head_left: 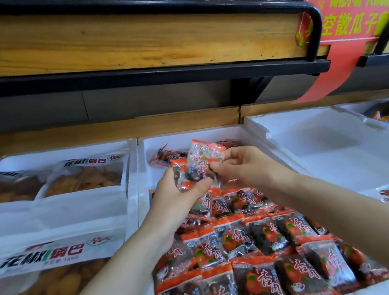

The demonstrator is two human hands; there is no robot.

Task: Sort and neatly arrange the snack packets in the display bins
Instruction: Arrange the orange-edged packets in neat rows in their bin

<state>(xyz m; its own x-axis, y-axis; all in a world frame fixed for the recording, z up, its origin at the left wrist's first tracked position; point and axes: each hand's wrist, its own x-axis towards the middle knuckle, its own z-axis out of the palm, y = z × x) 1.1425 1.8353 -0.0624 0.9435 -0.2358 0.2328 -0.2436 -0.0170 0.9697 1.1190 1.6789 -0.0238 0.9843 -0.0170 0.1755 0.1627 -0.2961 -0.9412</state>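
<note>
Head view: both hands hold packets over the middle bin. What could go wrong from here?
1. The left hand grips several packets; some could slip and scatter the neat rows below.
2. The right hand only pinches the top packet by its edge, so it might drop crooked.

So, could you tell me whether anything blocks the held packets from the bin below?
Nothing visible does: the left hand and right hand hold the packets over the open white bin, with its neat rows beneath.
</note>
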